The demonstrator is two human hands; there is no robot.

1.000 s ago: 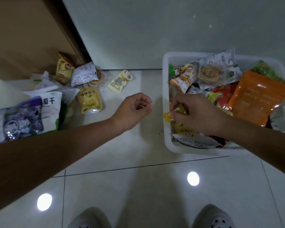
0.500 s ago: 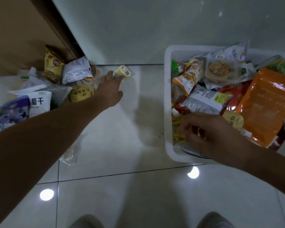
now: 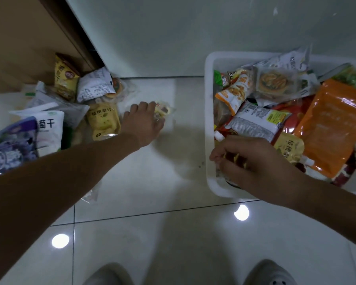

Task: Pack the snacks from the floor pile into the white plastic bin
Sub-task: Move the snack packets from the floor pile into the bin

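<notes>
The left arm stretched forward from the lower left, bare and nearly straight. The left hand (image 3: pixel 144 122) was held low, palm down, its fingers curled round a small yellow packet (image 3: pixel 162 110). The right arm came in from the lower right, also bare. The right hand (image 3: pixel 253 161) hung palm down with its fingers curled under; whether it gripped anything could not be told.

Under left hand (image 3: pixel 143 122), small yellow packet (image 3: pixel 163 110) partly hidden, right hand (image 3: pixel 255 164) grasp indistinct, white bin (image 3: pixel 209 95) cropped at right
</notes>
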